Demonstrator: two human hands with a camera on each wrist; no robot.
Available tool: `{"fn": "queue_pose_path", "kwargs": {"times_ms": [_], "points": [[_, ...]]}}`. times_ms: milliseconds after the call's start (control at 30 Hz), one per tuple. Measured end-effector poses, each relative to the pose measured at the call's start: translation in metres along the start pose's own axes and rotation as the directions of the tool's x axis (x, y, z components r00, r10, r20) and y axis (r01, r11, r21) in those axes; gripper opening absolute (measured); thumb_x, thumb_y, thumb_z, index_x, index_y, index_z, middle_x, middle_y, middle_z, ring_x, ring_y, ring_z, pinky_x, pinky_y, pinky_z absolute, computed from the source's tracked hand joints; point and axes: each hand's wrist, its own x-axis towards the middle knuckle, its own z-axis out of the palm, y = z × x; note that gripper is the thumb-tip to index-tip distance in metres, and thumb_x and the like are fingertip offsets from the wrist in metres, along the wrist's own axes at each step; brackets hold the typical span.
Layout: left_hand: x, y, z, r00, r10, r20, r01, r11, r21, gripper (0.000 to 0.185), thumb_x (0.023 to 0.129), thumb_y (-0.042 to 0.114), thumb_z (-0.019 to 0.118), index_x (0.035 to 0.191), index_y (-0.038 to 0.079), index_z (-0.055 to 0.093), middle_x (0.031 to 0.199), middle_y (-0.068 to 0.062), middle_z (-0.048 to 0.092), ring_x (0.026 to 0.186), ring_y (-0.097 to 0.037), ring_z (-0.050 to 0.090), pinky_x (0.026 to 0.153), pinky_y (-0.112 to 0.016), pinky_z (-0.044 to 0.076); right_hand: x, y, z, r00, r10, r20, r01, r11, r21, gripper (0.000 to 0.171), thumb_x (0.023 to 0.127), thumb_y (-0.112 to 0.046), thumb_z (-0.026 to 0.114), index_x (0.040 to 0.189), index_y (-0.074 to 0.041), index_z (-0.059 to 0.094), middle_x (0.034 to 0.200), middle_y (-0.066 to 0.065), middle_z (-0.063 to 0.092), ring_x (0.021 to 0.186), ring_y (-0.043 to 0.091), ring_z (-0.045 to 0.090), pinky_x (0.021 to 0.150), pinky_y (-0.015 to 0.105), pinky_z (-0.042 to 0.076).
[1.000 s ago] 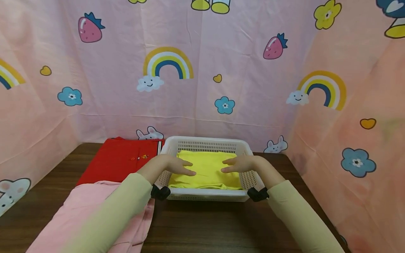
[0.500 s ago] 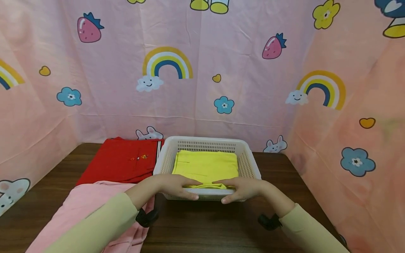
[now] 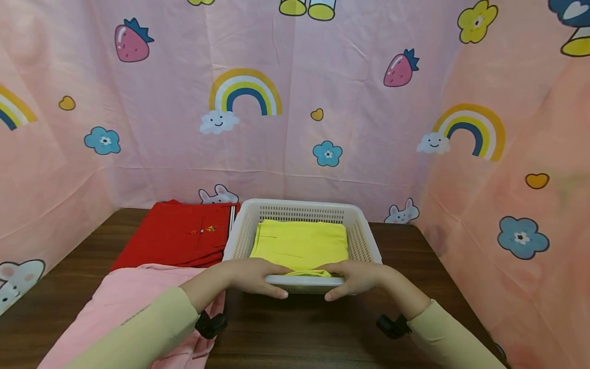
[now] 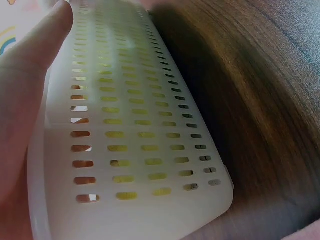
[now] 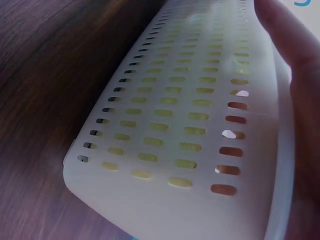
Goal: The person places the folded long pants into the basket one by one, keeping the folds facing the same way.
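Note:
A white perforated plastic basket (image 3: 359,241) stands on the dark wooden table (image 3: 299,333) with a folded yellow garment (image 3: 300,243) inside. My left hand (image 3: 258,277) grips the basket's near rim left of centre, thumb inside and fingers curled under the front wall. My right hand (image 3: 352,279) grips the same rim right of centre. The left wrist view shows the slotted front wall (image 4: 135,130) close up beside my left hand (image 4: 20,125). Yellow shows through the slots of the wall (image 5: 180,125) in the right wrist view, next to my right hand (image 5: 300,85).
A folded red garment (image 3: 177,233) lies left of the basket. A pink garment (image 3: 124,307) is spread at the near left. Pink cartoon-print cloth (image 3: 295,102) walls the table on three sides. Bare wood lies right of the basket (image 3: 410,256).
A second ago both hands lay flat on the yellow garment inside the basket. They drew back to the near rim and now grip it. The basket's front looks slightly lifted or shifted.

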Motion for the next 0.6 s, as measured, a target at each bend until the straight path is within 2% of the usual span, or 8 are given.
{"fn": "queue_pose_path", "kwargs": {"times_ms": [67, 167, 267, 400, 500, 600], "points": [[0.0004, 0.0004, -0.0001, 1.0, -0.017, 0.008, 0.017, 1.0, -0.002, 0.068, 0.082, 0.06, 0.063, 0.14, 0.025, 0.052, 0.13, 0.007, 0.056, 0.116, -0.012, 0.05, 0.101, -0.041, 0.038, -0.0004, 0.0001, 0.0, 1.0, 0.008, 0.01, -0.009, 0.999, 0.033, 0.064, 0.086, -0.042, 0.07, 0.142, -0.025, 0.045, 0.112, -0.008, 0.055, 0.077, 0.011, 0.056, 0.069, 0.03, 0.049], [0.0011, 0.001, -0.0002, 0.999, -0.047, 0.024, 0.047, 0.999, -0.005, 0.068, 0.081, 0.06, 0.064, 0.138, 0.026, 0.053, 0.128, 0.008, 0.057, 0.113, -0.011, 0.051, 0.101, -0.041, 0.038, -0.0013, 0.0, -0.0003, 0.999, 0.03, 0.029, -0.032, 0.996, 0.081, 0.065, 0.086, -0.04, 0.07, 0.143, -0.021, 0.045, 0.11, -0.005, 0.054, 0.069, 0.012, 0.055, 0.059, 0.028, 0.048], [0.0017, 0.002, -0.0012, 0.996, -0.077, 0.049, 0.078, 0.997, -0.007, 0.069, 0.08, 0.062, 0.064, 0.138, 0.027, 0.053, 0.127, 0.008, 0.056, 0.113, -0.011, 0.05, 0.101, -0.041, 0.037, -0.0011, 0.0, -0.001, 0.998, 0.043, 0.041, -0.047, 0.994, 0.099, 0.064, 0.087, -0.039, 0.07, 0.143, -0.019, 0.045, 0.116, -0.006, 0.053, 0.078, 0.01, 0.054, 0.061, 0.027, 0.047], [0.0031, 0.0029, -0.0031, 0.99, -0.111, 0.092, 0.112, 0.994, -0.01, 0.071, 0.079, 0.063, 0.064, 0.139, 0.027, 0.052, 0.13, 0.007, 0.054, 0.117, -0.012, 0.048, 0.103, -0.041, 0.036, 0.0008, 0.0007, -0.0011, 0.995, 0.039, 0.087, -0.054, 0.983, 0.175, 0.044, 0.089, -0.036, 0.068, 0.129, -0.021, 0.056, 0.093, -0.003, 0.054, 0.061, 0.01, 0.046, 0.055, 0.027, 0.042], [0.005, 0.0032, -0.005, 0.984, -0.127, 0.128, 0.132, 0.991, -0.033, 0.073, 0.078, 0.062, 0.066, 0.139, 0.025, 0.052, 0.13, 0.006, 0.053, 0.117, -0.013, 0.047, 0.104, -0.042, 0.034, 0.0033, 0.0007, -0.001, 0.991, 0.019, 0.136, -0.054, 0.965, 0.257, 0.025, 0.092, -0.032, 0.066, 0.113, -0.02, 0.06, 0.07, -0.002, 0.044, 0.049, 0.01, 0.034, 0.05, 0.026, 0.036], [0.0072, 0.0038, -0.0077, 0.978, -0.134, 0.16, 0.146, 0.987, -0.064, 0.073, 0.077, 0.058, 0.068, 0.139, 0.023, 0.052, 0.13, 0.006, 0.052, 0.118, -0.014, 0.045, 0.106, -0.043, 0.031, 0.0054, -0.0003, -0.0023, 0.986, 0.016, 0.166, -0.066, 0.952, 0.298, 0.018, 0.093, -0.028, 0.065, 0.106, -0.017, 0.061, 0.069, -0.002, 0.042, 0.048, 0.009, 0.032, 0.048, 0.025, 0.033]]}}
